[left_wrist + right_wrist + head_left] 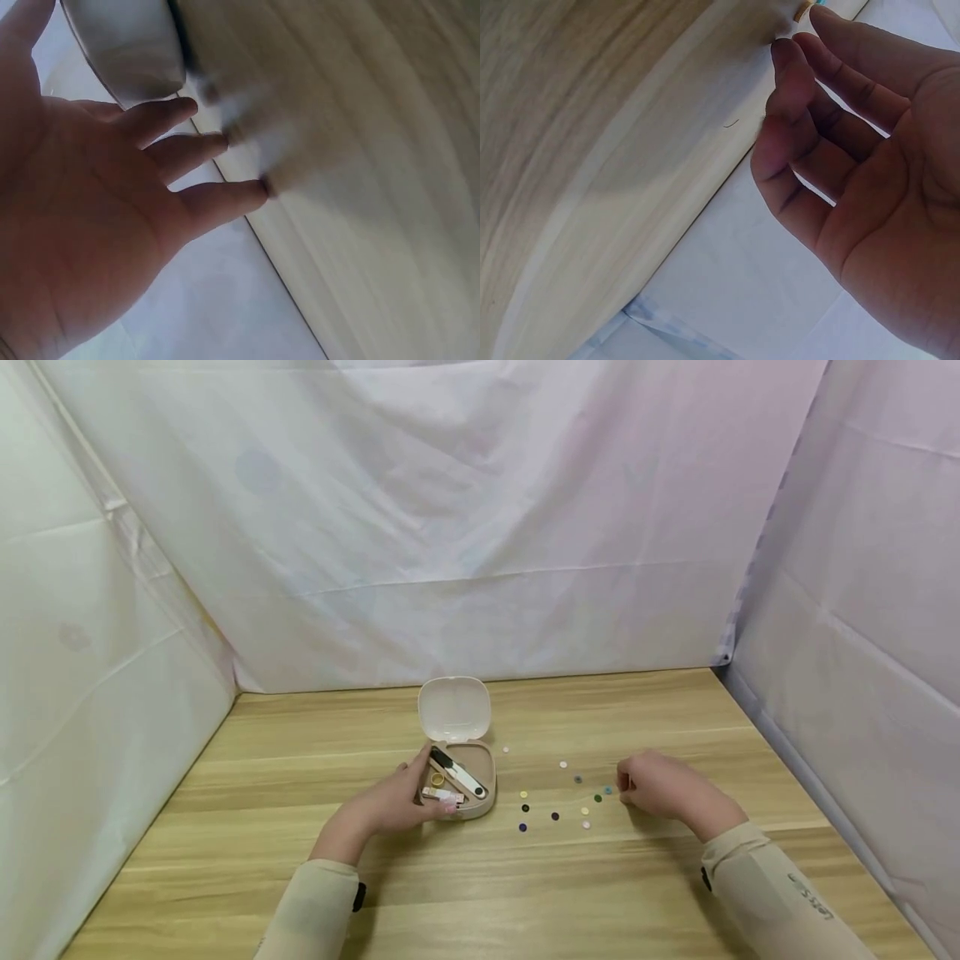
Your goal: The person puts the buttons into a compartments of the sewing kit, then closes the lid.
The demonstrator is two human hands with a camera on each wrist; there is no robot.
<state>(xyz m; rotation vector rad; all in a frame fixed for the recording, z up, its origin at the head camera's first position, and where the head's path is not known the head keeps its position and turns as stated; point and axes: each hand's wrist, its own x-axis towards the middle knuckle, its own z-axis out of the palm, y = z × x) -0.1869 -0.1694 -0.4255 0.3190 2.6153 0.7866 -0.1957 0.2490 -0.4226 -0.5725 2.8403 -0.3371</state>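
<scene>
The small box (480, 808) sits on the wooden table (480, 897), its pale lid (454, 710) raised at twelve o'clock. Inside, a pair of black-and-white snips (459, 773) slants from ten toward five o'clock. A yellow ring-shaped piece (432, 780) lies at nine, and a small pale piece (442, 795) lies near eight, partly under the thumb.

The left hand (393, 797) grips the box from between eight and nine o'clock, its thumb at the near side and a finger at the far left corner. In the left wrist view, the other fingers stretch out straight and spread.

Loose buttons lie beyond the box: a white button (506, 750) at two o'clock, a yellow button (523, 794) just past three and a dark blue button (522, 827) at four. Farther out at three lies a light blue button (608, 790), with a green button (597, 797) just beside it.

The right hand (660, 787) is near these, also at three, fingers bent and thumb close to them; whether it pinches anything, I cannot tell. White cloth (480, 527) hangs behind the table at twelve.
</scene>
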